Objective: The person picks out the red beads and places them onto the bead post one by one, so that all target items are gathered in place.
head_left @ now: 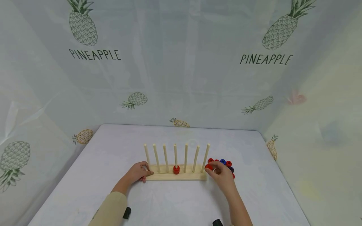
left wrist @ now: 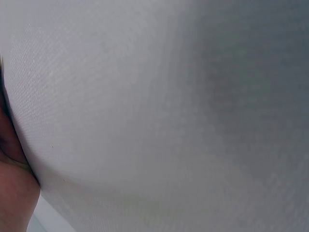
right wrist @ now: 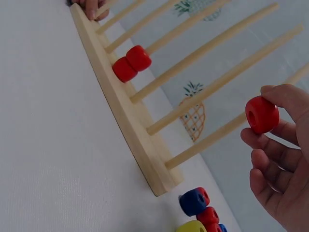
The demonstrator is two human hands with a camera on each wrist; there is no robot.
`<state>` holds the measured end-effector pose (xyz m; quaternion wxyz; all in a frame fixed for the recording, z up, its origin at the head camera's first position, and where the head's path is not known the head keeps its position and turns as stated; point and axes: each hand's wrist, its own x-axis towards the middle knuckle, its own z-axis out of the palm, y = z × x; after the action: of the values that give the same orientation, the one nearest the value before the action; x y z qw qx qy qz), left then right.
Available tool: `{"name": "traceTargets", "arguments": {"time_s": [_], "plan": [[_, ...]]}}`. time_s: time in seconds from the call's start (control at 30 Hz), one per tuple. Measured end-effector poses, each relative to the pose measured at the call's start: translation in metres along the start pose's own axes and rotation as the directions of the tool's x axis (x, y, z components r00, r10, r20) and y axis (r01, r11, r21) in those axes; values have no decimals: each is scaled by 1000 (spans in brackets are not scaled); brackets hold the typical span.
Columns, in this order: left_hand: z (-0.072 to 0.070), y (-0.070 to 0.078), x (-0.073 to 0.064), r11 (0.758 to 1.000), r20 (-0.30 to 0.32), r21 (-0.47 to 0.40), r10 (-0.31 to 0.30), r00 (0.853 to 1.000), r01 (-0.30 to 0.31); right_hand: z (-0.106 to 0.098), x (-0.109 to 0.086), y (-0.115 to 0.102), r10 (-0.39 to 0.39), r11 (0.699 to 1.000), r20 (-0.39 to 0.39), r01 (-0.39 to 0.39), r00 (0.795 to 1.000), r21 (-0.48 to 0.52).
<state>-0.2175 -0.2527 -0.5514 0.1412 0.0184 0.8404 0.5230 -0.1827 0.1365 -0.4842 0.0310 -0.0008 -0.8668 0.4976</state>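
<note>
A wooden peg rack [head_left: 186, 177] with several upright pegs stands on the table. Two red beads [head_left: 176, 169] are stacked at the foot of its middle peg. At the rack's left end, my left hand [head_left: 137, 171] grips the base, thumb at the front. My right hand [head_left: 225, 179] pinches a red bead [right wrist: 262, 115] between thumb and fingers, beside the rightmost peg; the bead's hole shows in the right wrist view. Only the edge of a hand [left wrist: 17, 193] appears in the left wrist view.
Behind my right hand lies a cluster of loose beads, among them a blue bead [right wrist: 193, 202] and a yellow bead [right wrist: 191, 227]. A white cloth covers the table [head_left: 169, 204]. A pineapple-printed curtain [head_left: 181, 78] hangs at the back and sides.
</note>
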Motion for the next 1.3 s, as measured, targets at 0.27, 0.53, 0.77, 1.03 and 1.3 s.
{"name": "traceTargets", "arguments": {"time_s": [0.27, 0.53, 0.77, 1.03, 1.3], "plan": [[0, 1, -1, 1000, 5, -4, -14, 1000, 14, 7, -2, -7, -16, 999, 14, 16, 1000, 28], [0, 2, -2, 1000, 0, -7, 5, 1000, -5, 18, -1, -16, -65, 998, 54, 64, 996, 3], [0, 1, -1, 1000, -1, -3, 0, 1000, 0, 25, -3, -21, -129, 991, 69, 131, 989, -24], [0, 2, -2, 1000, 0, -1, 7, 1000, -7, 31, -3, -31, -142, 989, 104, 146, 984, -27], [0, 3, -2, 1000, -4, 11, -10, 1000, 10, 34, -6, -44, -176, 984, 139, 180, 974, -17]]}}
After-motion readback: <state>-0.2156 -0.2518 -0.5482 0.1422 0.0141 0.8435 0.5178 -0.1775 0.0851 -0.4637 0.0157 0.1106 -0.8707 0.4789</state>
